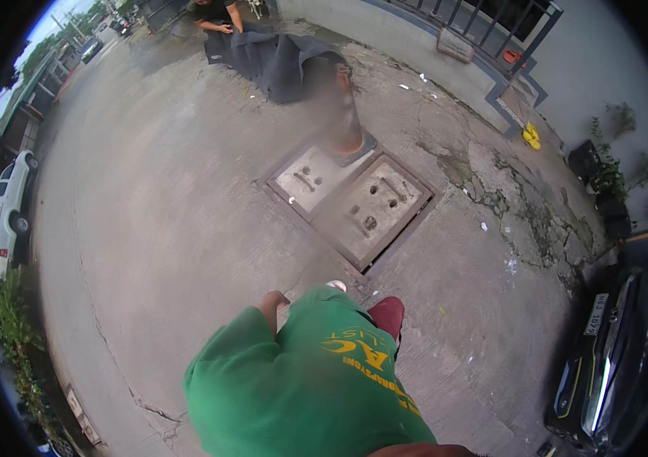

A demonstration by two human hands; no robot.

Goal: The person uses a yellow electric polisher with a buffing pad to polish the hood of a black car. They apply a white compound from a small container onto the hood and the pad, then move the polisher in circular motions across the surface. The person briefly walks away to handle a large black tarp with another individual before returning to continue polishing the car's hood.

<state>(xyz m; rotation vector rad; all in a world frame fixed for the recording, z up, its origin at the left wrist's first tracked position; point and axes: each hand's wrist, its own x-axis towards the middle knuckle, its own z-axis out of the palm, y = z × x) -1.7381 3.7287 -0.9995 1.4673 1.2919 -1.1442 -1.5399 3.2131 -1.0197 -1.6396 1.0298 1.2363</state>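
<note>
My left hand (276, 299) shows beside the green shirt on my body; its fingers are too unclear to tell their pose, and no held object is visible. My right hand is out of view. Before me lie two concrete access covers (332, 214) in a rusty metal frame, with holes and metal handles. A worn traffic cone (349, 123) stands at their far edge, partly blurred. Beyond it, a large dark grey sheet (266, 63) is bunched and draped, with another person's hands (229, 27) at its far side.
Cracked, broken concrete (501, 188) runs along the right. Potted plants (606, 177) and yellow footwear (530, 136) are near the wall. A dark vehicle (604, 365) is parked at lower right, a white one (8, 205) at far left. A metal railing (472, 25) tops the low wall.
</note>
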